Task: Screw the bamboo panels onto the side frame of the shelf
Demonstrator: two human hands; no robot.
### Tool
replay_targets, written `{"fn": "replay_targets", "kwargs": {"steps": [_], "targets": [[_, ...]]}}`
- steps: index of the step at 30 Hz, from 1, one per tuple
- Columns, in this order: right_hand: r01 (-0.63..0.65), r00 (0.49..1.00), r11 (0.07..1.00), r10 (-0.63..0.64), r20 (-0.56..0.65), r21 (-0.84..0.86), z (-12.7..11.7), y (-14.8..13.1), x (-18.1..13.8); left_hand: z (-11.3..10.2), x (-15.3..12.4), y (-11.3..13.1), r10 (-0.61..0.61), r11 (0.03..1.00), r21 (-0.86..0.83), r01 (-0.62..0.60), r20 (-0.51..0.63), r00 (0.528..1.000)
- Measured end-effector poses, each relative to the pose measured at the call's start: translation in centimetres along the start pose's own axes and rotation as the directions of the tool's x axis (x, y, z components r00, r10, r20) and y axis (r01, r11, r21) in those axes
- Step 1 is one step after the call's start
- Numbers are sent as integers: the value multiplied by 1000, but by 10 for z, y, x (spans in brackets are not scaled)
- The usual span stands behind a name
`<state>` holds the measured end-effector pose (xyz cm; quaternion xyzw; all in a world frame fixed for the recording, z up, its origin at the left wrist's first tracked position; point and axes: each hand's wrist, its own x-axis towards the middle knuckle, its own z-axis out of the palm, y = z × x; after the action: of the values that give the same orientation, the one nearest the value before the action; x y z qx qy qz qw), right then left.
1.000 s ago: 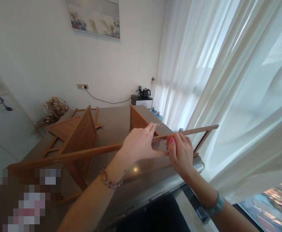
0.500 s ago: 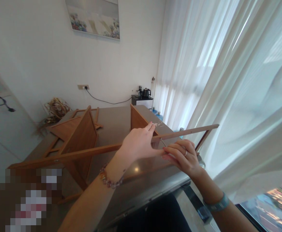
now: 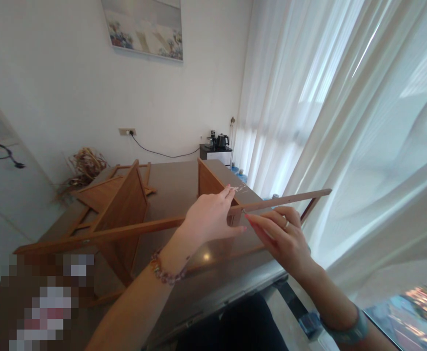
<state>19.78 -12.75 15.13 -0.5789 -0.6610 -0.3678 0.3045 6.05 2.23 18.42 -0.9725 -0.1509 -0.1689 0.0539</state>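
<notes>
**Wooden frame (image 3: 136,230) on tabletop (image 3: 172,185), both hands at its front rail**

White curtains (image 3: 282,97) fill the right side. Tabletop runs back toward the wall. Wooden frame lies across its near part, the long front rail (image 3: 290,199) slanting from lower left up to the right. Two boards in the frame: left panel (image 3: 123,207), right panel (image 3: 210,178), both standing on edge. More wooden pieces (image 3: 98,192) behind the left panel. Framed picture (image 3: 145,34) up on the wall; dried plant bundle (image 3: 89,163) past the table's far left corner; small cabinet (image 3: 218,156) at the back with a black kettle (image 3: 221,141) on top.

Left hand (image 3: 209,217) lies over the rail where the right panel meets it, fingers reaching toward the panel, thumb spread well apart below, not closed. Right hand (image 3: 282,239) is just right of it, index finger bent in toward the rail; cannot tell if it is clamped on anything. Bracelet (image 3: 167,274) on left wrist. Small white bits (image 3: 239,188) on the table beyond the left fingertips. Smallest: metal piece (image 3: 243,210) at the rail joint, right fingertips just beside it.
</notes>
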Motion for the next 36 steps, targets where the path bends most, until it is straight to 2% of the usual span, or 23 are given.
{"fn": "replay_targets", "kwargs": {"steps": [4, 6, 7, 9, 12, 15, 17, 19, 21, 22, 24, 26, 30, 36], "targets": [[-237, 971, 938, 235, 39, 252, 8, -2, 1, 1, 0, -1, -3, 1000, -1, 3, -10, 1000], [-272, 961, 919, 273, 38, 285, 14, -1, -4, 0, 0, -1, -4, 1000, -2, 4, -2, 1000], [-247, 967, 930, 253, 13, 273, 16, 1, -8, 0, 0, 0, -6, 1000, 0, 6, 1, 1000], [-146, 985, 971, 161, -65, 187, 20, 6, -14, 0, 0, 0, -11, 1000, 3, 11, 5, 1000], [0, 990, 999, -7, -140, -53, 20, 13, -17, 0, -1, 0, -13, 1000, 11, 13, 3, 1000], [69, 978, 945, -127, -164, -320, 14, 12, -13, 0, -1, 0, -4, 1000, 18, 4, 2, 1000], [79, 983, 913, -138, -120, -401, 10, 7, -9, 1, 0, 0, -5, 1000, 22, 5, 3, 1000], [19, 998, 935, -40, -52, -354, 9, -2, -6, 0, 0, -1, -8, 1000, 24, 8, 2, 1000], [-146, 988, 972, 151, 16, -186, 10, -11, -5, 0, 0, -1, -12, 1000, 24, 12, 1, 1000], [-256, 964, 964, 260, 51, -79, 11, -15, -5, -1, 0, -1, -14, 1000, 24, 14, 1, 1000], [-455, 887, 884, 440, 138, 107, 13, -20, -5, -2, 0, 0, -17, 1000, 24, 16, 5, 1000], [-563, 825, 801, 532, 192, 201, 15, -23, -7, -3, 0, 0, -17, 999, 28, 16, 8, 1000], [-594, 803, 770, 553, 223, 233, 17, -25, -11, -3, 0, 1, -16, 999, 33, 16, 2, 1000], [-569, 815, 812, 537, 218, 129, 17, -29, -8, -1, 0, 0, -19, 999, 36, 19, 4, 1000]]}}
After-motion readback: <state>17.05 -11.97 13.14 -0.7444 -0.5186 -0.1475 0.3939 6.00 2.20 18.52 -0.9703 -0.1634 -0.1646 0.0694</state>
